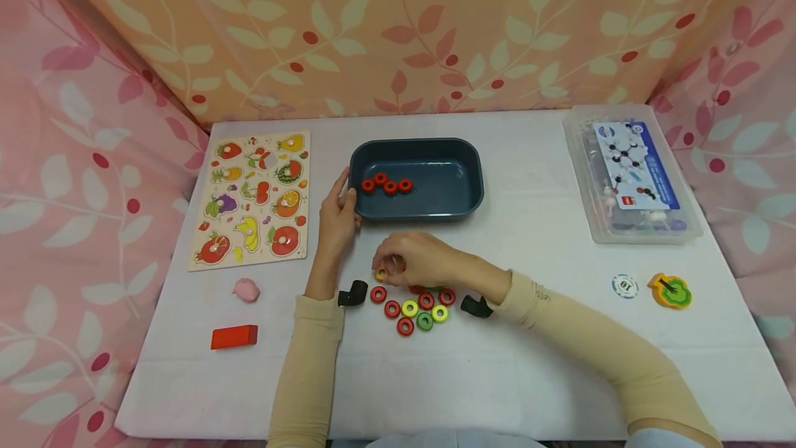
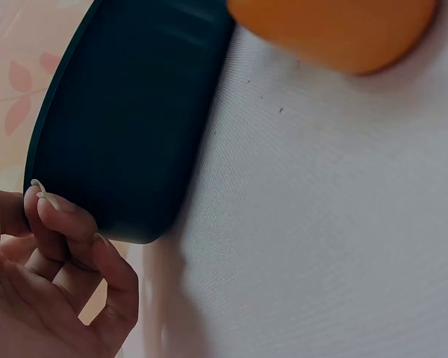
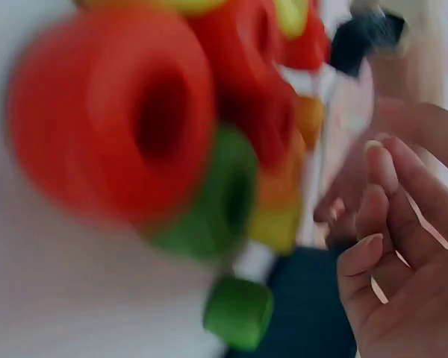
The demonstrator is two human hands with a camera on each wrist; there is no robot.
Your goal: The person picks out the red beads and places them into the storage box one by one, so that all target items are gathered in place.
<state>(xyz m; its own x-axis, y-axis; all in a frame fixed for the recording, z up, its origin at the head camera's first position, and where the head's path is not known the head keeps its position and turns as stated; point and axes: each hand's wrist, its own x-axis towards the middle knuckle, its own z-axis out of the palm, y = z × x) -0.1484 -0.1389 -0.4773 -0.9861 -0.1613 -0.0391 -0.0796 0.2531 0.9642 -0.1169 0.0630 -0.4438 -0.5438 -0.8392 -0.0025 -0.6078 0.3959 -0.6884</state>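
Rings [image 1: 410, 315]: red, yellow and green ones are clustering just below the frame's centre.
Right hand [image 1: 424, 259]: bending its fingers beside a yellow-orange ring [image 1: 376, 276]; whether it is pinching it, I cannot tell.
Tray [image 1: 441, 189]: sitting at upper centre, holding four red rings [image 1: 390, 193].
Left hand [image 1: 338, 220]: gripping the tray's left end.
Black elbow pieces [image 1: 352, 296]: flanking the cluster.
Fruit puzzle [image 1: 256, 196]: lying upper left.

With the middle of the head view as the dial's centre, a round chip [image 1: 624, 287] towards 4 o'clock reads "10"; the clear box [image 1: 591, 216] at 3 o'clock bears a blue-and-white label [image 1: 636, 165] whose print is too small to read; nearer in, towards 4 o'clock, the right sleeve [image 1: 591, 330] carries dark marks, illegible
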